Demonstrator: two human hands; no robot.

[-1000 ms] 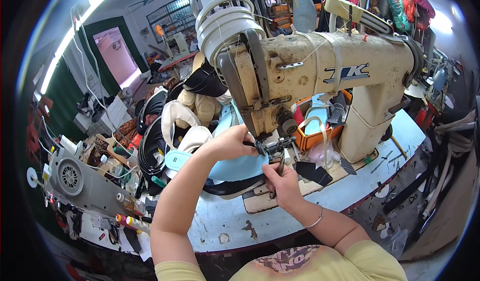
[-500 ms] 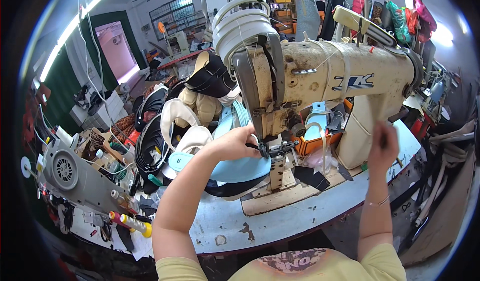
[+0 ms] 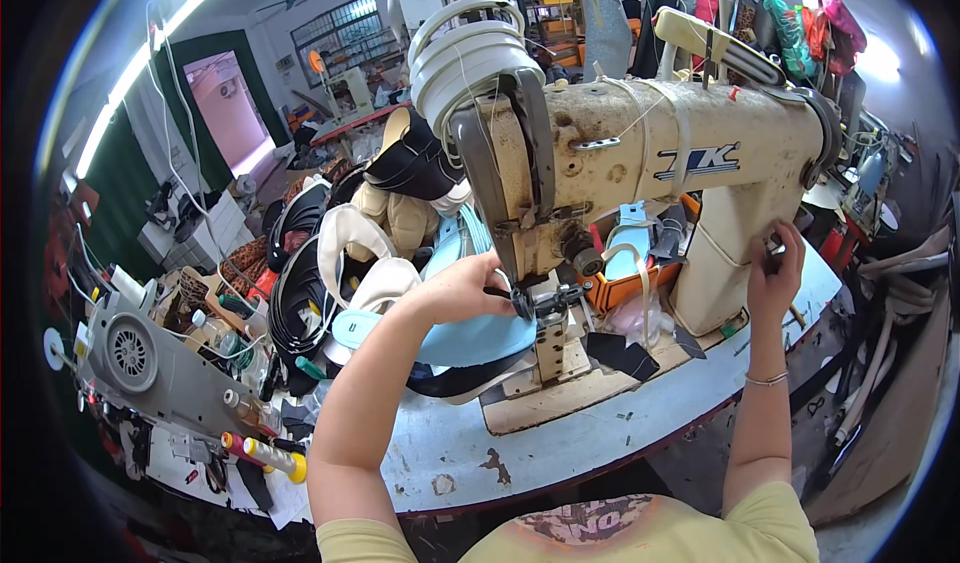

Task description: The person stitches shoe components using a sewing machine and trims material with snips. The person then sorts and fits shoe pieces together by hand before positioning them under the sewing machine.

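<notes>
A cream, stained sewing machine (image 3: 640,133) stands on a pale blue worktable (image 3: 590,460). My left hand (image 3: 465,291) grips a light blue shoe sole (image 3: 480,343) beside the presser foot (image 3: 545,303), fingers pointing at the needle area. Under the sole lies a black and white layer (image 3: 465,381). My right hand (image 3: 776,275) is raised beside the machine's upright column (image 3: 712,263), its fingers curled. Whether those fingers hold or touch a small part there is hidden.
Behind my left hand are piled cream straps (image 3: 345,248), black bands (image 3: 290,303) and other soles. An orange box (image 3: 610,291) with blue pieces sits under the machine's arm. Thread cones (image 3: 275,458) and a grey machine (image 3: 150,353) stand at left. Black scraps (image 3: 622,356) lie by the base.
My right hand has moved slightly right and its fingers now show curled beside the column. My left hand stays on the sole. The whole view has shifted a little.
</notes>
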